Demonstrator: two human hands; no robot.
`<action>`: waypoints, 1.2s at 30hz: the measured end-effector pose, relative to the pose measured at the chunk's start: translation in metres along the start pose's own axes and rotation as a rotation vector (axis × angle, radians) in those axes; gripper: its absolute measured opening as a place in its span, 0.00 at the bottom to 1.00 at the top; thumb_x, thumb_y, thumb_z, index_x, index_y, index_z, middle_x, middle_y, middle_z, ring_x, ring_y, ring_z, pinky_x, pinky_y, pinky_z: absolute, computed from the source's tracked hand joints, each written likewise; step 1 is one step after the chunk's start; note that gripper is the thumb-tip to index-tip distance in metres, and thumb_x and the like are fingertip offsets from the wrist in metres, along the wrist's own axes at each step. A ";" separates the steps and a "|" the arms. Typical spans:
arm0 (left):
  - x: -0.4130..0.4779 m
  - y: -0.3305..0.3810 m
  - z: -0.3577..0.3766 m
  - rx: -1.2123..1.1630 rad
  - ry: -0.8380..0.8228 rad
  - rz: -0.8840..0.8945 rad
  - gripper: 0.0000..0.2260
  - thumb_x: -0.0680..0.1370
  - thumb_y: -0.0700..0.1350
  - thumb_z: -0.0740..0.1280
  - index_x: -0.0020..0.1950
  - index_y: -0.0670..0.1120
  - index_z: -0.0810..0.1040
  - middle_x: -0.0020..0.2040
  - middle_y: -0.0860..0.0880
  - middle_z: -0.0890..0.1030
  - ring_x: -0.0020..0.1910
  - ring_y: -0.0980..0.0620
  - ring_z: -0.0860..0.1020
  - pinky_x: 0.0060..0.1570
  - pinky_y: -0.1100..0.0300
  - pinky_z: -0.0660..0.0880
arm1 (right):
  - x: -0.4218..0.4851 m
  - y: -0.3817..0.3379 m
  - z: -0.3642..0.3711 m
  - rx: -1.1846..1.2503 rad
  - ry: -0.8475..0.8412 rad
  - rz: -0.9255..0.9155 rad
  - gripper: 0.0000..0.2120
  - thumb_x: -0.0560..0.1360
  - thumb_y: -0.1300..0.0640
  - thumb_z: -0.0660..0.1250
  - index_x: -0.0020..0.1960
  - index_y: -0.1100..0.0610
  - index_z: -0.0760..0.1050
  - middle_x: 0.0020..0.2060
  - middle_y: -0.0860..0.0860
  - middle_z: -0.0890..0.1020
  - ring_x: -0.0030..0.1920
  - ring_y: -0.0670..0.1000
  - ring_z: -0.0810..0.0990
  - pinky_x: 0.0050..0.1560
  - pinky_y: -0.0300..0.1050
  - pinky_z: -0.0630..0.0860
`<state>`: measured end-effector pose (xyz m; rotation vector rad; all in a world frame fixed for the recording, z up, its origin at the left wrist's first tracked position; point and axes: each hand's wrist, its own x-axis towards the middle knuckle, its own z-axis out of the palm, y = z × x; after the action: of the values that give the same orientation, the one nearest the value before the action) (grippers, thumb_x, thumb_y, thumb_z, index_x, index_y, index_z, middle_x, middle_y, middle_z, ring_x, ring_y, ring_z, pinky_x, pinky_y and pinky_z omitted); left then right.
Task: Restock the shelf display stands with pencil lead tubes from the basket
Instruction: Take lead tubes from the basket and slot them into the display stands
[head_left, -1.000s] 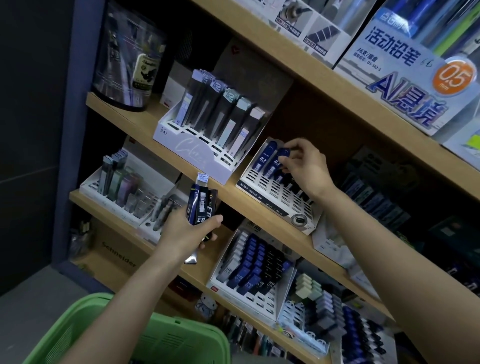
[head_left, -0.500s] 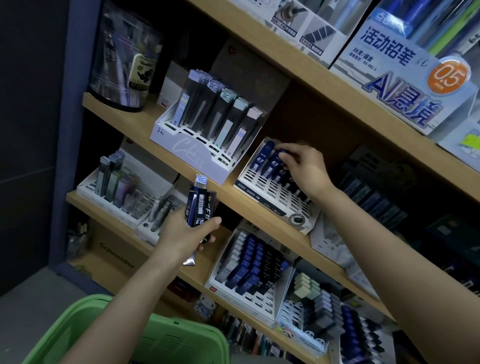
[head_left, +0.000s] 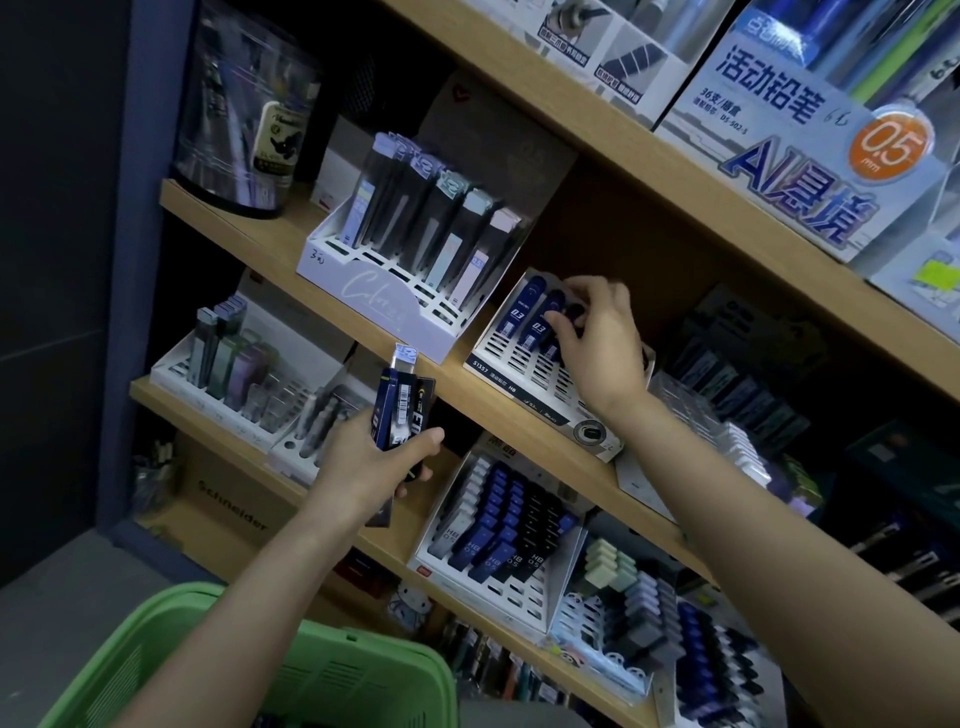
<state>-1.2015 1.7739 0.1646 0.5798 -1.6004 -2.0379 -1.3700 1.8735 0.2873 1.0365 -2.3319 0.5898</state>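
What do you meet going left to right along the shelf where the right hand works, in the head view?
Clear round tub, white stand of pastel lead cases, blue 0.3 lead tubes, right hand.

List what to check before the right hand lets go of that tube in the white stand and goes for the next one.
1. Right hand grip on the dark tube: ok, fingertips pinch its top.
2. Dark tube seated in a slot of the white stand: cannot tell, the fingers hide its lower part.
3. Neighbouring 03 tubes standing in their slots: ok.
4. Free slots left in the white stand: ok, the front rows are open.
5. Next tube ready: ok, the left hand grips a bundle of tubes.
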 end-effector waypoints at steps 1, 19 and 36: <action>-0.001 0.000 0.000 -0.001 -0.007 0.007 0.05 0.74 0.44 0.71 0.48 0.47 0.77 0.40 0.51 0.83 0.33 0.57 0.80 0.28 0.66 0.74 | -0.005 -0.006 -0.001 0.008 0.030 -0.005 0.15 0.78 0.57 0.64 0.64 0.58 0.70 0.59 0.53 0.72 0.52 0.48 0.76 0.53 0.43 0.75; -0.016 0.010 -0.001 -0.144 -0.120 0.012 0.05 0.75 0.43 0.68 0.50 0.44 0.77 0.42 0.49 0.84 0.34 0.55 0.82 0.26 0.65 0.71 | -0.070 -0.065 -0.007 0.999 -0.599 0.573 0.05 0.80 0.60 0.61 0.46 0.61 0.69 0.45 0.60 0.83 0.44 0.54 0.83 0.46 0.41 0.81; -0.032 0.008 0.018 -0.168 -0.117 0.049 0.05 0.76 0.41 0.69 0.50 0.43 0.77 0.25 0.53 0.74 0.25 0.57 0.73 0.25 0.66 0.71 | -0.086 -0.046 -0.044 0.523 -0.786 0.244 0.06 0.72 0.58 0.71 0.46 0.52 0.76 0.34 0.45 0.81 0.33 0.42 0.79 0.35 0.37 0.77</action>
<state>-1.1866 1.8057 0.1772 0.3633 -1.4730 -2.1774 -1.2726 1.9177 0.2771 1.4091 -3.1110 1.0804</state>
